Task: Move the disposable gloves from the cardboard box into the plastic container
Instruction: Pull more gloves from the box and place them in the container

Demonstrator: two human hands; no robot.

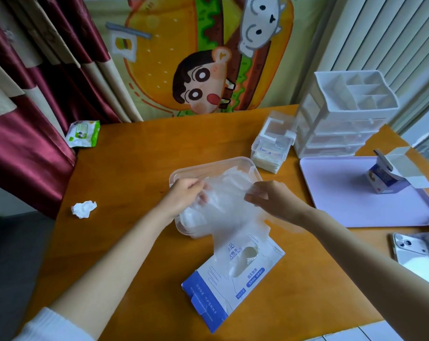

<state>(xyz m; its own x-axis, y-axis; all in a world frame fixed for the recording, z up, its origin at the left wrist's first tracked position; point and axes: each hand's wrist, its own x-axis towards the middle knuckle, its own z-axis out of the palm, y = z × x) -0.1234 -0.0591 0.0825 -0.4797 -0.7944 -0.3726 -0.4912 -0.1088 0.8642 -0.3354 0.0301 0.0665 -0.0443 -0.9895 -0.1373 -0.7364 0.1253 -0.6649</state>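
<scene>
Both hands are working the wad: left hand [186, 193] is gripping one edge of the thin translucent plastic gloves [223, 210] and right hand [275, 200] is pinching the other. They're stretching the bunch over the clear rectangular plastic container [208, 166], prob. so it's going in spread out, not balled up. Gloves are sitting partly inside the tub, w/ a tail trailing down toward the oval slot of the white-and-blue cardboard box [233, 289]. The box is lying flat just in front of the tub, making for a short pull. More film is showing in the slot, so I'm judging the job isn't finished. Box print: Chinese characters, a glove outline drawing, a blue pill reading approx. 结实耐用, a tag seeming to start "500"; rest too small.
</scene>
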